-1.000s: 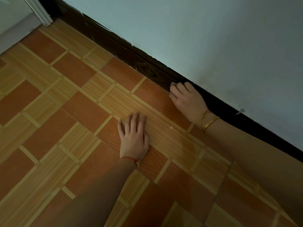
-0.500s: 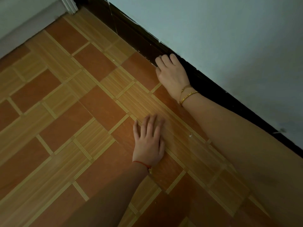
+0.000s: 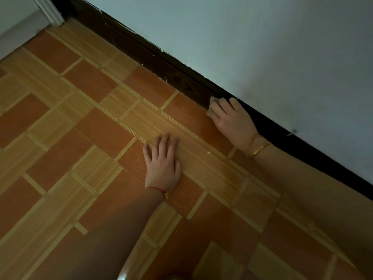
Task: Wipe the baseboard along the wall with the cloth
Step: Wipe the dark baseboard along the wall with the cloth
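My left hand (image 3: 162,162) lies flat on the floor (image 3: 70,138), palm down, fingers straight and a little spread, holding nothing. My right hand (image 3: 232,120) is up against the baseboard (image 3: 161,59), fingers pressing a small pale cloth (image 3: 212,106) to its dark face where board meets floor; only a corner of the cloth shows past my fingertips.

The pale wall (image 3: 262,47) fills the upper right. The floor is patterned in orange and wood-grain tiles. The baseboard runs diagonally between them, scuffed with light marks. A white door frame (image 3: 50,11) stands at the far corner. Gold bracelets (image 3: 258,146) circle my right wrist, a red string (image 3: 157,189) my left.
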Demonstrator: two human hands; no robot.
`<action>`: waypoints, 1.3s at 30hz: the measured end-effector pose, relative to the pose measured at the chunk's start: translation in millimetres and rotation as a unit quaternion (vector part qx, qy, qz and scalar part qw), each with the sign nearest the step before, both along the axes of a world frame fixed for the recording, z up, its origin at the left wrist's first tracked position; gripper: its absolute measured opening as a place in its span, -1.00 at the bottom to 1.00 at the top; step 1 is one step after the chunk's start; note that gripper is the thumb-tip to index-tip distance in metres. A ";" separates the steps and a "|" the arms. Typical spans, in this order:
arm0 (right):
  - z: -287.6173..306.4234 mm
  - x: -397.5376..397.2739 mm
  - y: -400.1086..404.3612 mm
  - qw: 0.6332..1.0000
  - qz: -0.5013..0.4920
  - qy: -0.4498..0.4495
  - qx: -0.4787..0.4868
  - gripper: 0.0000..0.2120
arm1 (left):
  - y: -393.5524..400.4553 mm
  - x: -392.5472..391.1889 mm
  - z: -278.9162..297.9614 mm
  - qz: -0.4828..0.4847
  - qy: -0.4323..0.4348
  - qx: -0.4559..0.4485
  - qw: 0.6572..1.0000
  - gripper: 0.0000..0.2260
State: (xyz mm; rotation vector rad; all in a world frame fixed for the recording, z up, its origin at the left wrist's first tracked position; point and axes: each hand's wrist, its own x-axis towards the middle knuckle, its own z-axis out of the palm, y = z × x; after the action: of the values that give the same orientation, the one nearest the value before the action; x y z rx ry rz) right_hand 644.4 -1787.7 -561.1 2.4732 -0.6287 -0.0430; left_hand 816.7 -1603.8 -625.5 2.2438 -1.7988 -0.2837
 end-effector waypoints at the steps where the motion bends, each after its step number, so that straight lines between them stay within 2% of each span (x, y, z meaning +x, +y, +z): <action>1: 0.3 -18.2 7.7 1.000 -0.012 0.012 0.008 -0.67 | 0.3 -0.4 -0.1 0.000 0.001 -0.001 1.000 -0.50; 9: 9.0 -126.0 62.8 0.996 -0.070 0.042 0.019 -0.64 | 2.1 -2.0 -4.2 0.007 0.005 -0.018 1.000 -0.51; 11: 11.5 -146.4 73.7 0.996 -0.081 0.030 0.029 -0.68 | 1.8 -3.3 -5.2 0.009 0.003 -0.023 1.000 -0.52; 14: 14.1 -176.0 84.4 0.996 -0.086 -0.001 0.029 -0.59 | 2.4 -3.8 -7.8 0.012 -0.002 -0.027 1.000 -0.52; 16: 14.4 -189.3 88.8 0.996 -0.088 0.007 0.026 -0.70 | 3.6 -4.9 -8.5 0.013 -0.014 -0.025 0.999 -0.52; 22: 33.2 -170.9 81.6 0.996 -0.076 -0.047 0.004 -0.72 | 2.4 -14.5 -8.0 0.028 -0.028 0.000 0.999 -0.48; 27: 49.7 -119.4 68.4 0.993 -0.094 -0.067 -0.006 -0.45 | 5.2 -16.9 -8.5 0.024 -0.019 -0.017 0.999 -0.48; 33: 35.5 -153.8 76.1 0.995 -0.074 -0.057 -0.025 -0.74 | 5.4 -52.1 1.1 -0.074 -0.004 -0.028 0.997 -0.51; 39: 25.9 -239.9 109.5 0.994 -0.111 -0.016 -0.002 -0.78 | 0.1 -94.0 3.7 -0.144 -0.015 -0.017 0.989 -0.50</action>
State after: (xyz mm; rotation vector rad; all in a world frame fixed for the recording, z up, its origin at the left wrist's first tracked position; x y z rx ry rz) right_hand 404.5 -1678.2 -535.2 2.3930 -0.9156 -0.0874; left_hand 722.6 -1603.7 -621.8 1.9727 -2.1262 -0.2725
